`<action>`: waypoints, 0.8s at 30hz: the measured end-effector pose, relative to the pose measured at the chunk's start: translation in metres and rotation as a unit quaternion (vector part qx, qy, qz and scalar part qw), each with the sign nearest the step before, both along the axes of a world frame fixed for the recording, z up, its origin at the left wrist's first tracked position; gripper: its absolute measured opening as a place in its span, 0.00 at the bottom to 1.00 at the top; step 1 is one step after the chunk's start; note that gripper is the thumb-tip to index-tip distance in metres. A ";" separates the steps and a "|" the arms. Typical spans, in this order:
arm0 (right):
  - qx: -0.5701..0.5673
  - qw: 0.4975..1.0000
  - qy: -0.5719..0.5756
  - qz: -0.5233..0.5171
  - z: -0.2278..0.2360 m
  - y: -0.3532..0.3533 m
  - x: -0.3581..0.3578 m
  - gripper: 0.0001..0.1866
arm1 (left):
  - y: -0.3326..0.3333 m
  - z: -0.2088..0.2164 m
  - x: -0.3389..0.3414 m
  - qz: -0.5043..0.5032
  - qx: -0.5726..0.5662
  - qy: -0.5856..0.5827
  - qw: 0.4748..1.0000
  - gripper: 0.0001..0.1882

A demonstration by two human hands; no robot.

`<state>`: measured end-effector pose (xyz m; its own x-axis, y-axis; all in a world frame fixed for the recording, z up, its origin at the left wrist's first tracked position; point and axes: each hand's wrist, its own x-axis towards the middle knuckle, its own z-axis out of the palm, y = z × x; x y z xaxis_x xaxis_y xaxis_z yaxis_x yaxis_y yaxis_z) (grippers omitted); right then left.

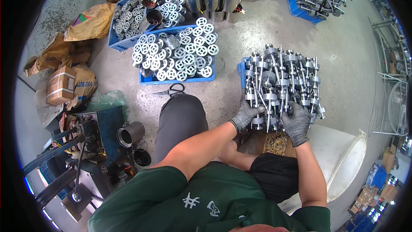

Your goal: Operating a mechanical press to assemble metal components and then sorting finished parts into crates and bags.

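Note:
A blue crate (241, 75) to my right is heaped with steel motor rotors (269, 77), long shafts with thick cylindrical cores lying at many angles. Both of my hands wear grey knit gloves and reach the near side of this heap. At its near left corner is my left hand (245, 116), thumb pointing right against the rotors and fingers curled; what they grip is hidden. My right hand (297, 123) is closed around a rotor at the near edge, its thumb and fingers on either side of the metal.
A blue bin (177, 80) of round slotted metal end caps stands ahead left, with black-handled scissors (170, 91) before it. Under my hands sits a cardboard box (259, 142) of small yellowish pieces. A white barrel (339, 154) is at right, a machine (92, 146) at left.

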<state>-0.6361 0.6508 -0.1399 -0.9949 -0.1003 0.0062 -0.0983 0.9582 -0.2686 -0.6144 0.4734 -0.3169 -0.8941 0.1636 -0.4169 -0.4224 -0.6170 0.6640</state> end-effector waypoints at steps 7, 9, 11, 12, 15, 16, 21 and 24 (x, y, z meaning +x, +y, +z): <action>-0.023 0.998 -0.055 -0.035 -0.001 0.002 0.000 0.20 | 0.004 -0.013 0.003 -0.021 -0.111 -0.037 0.993 0.71; -0.004 1.000 -0.024 -0.002 -0.002 0.003 0.002 0.20 | 0.003 -0.006 0.006 -0.006 -0.078 -0.017 0.997 0.61; 0.003 1.000 -0.021 -0.007 -0.001 0.005 0.002 0.20 | 0.003 0.000 0.007 -0.011 -0.099 -0.004 0.995 0.50; 0.002 1.000 -0.005 -0.001 0.000 0.006 0.001 0.20 | 0.003 0.000 0.007 -0.030 -0.060 -0.014 0.998 0.50; 0.038 0.999 -0.006 0.006 0.005 0.012 -0.001 0.19 | 0.019 -0.005 0.011 -0.016 -0.150 0.001 0.989 0.49; 0.044 0.999 0.003 0.008 0.007 0.015 -0.003 0.19 | 0.028 -0.010 0.013 -0.001 -0.139 0.024 0.990 0.49; 0.086 0.995 0.057 -0.019 0.007 0.043 -0.011 0.18 | 0.107 -0.030 0.033 0.055 0.009 0.010 0.998 0.36; 0.130 0.988 0.040 -0.079 -0.001 0.068 -0.019 0.20 | 0.153 -0.039 0.038 -0.010 -0.048 0.010 0.999 0.62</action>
